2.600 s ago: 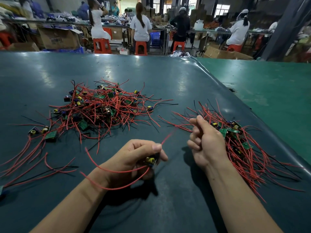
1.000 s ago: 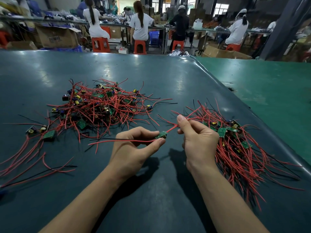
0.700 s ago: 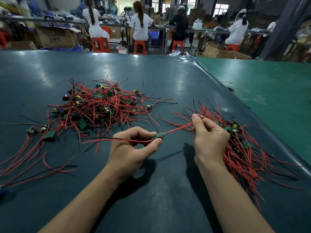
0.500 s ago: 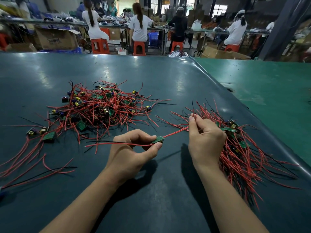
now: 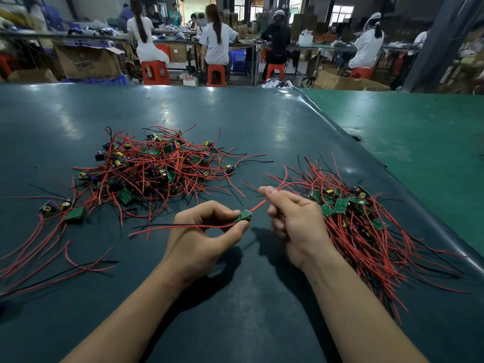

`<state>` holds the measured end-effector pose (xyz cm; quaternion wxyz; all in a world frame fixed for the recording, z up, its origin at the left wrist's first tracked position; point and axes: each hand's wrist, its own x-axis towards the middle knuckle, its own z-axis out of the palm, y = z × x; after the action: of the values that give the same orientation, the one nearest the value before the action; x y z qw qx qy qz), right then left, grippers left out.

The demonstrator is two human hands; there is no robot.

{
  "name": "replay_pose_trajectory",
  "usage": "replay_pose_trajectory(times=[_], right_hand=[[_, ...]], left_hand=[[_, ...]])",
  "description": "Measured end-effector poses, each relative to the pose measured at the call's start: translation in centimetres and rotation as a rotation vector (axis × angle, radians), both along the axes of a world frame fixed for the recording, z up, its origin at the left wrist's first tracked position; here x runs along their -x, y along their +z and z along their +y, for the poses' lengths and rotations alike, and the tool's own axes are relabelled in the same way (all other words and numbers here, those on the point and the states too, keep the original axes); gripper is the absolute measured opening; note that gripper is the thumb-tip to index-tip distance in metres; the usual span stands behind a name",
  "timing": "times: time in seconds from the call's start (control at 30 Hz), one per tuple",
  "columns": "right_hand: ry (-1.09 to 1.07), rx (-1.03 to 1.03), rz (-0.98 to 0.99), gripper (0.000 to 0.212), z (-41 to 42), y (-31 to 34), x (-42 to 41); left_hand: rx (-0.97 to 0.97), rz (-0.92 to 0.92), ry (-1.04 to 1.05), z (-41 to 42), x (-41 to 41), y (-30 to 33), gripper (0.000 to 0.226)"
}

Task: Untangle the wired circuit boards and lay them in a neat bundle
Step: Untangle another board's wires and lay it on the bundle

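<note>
My left hand (image 5: 207, 231) pinches a small green circuit board (image 5: 242, 216) between thumb and fingertips; red and black wires trail from it to the left. My right hand (image 5: 293, 218) pinches the red wire (image 5: 258, 205) that runs from the board's right side. A tangled heap of boards with red wires (image 5: 154, 166) lies on the table at the far left. An aligned bundle of boards and wires (image 5: 353, 221) lies just right of my right hand.
The dark green table mat (image 5: 235, 297) ends at a raised edge on the right, beside a lighter green surface (image 5: 419, 142). Loose boards and red wires (image 5: 52, 231) sprawl at the left. People sit on red stools (image 5: 216, 74) at benches behind.
My left hand brought the board out from its palm to its fingertips. My right hand slid along the red wire, away from the board and then back toward it, drawing it straight.
</note>
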<state>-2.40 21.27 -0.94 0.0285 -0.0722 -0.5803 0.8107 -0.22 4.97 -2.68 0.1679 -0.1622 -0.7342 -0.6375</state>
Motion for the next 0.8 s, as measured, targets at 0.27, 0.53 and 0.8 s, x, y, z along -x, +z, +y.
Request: replay_pose_trajectory(times=[0.27,0.53,0.8], right_hand=[[-0.453,-0.212,0.25,0.04,1.8,-0.7,1.1],[-0.729,-0.174,0.275,0.013,2.6,-0.4,1.5],[0.355,-0.345,0.234,0.022,-1.9,-0.4,-1.8]], left_hand=[[-0.069,0.052,-0.016,0.3,-0.2,0.3,0.012],[-0.167,0.086,0.023,-0.5,-0.2,0.4,0.023],[-0.648,-0.279,-0.128,-0.4,0.5,1.6,0.018]])
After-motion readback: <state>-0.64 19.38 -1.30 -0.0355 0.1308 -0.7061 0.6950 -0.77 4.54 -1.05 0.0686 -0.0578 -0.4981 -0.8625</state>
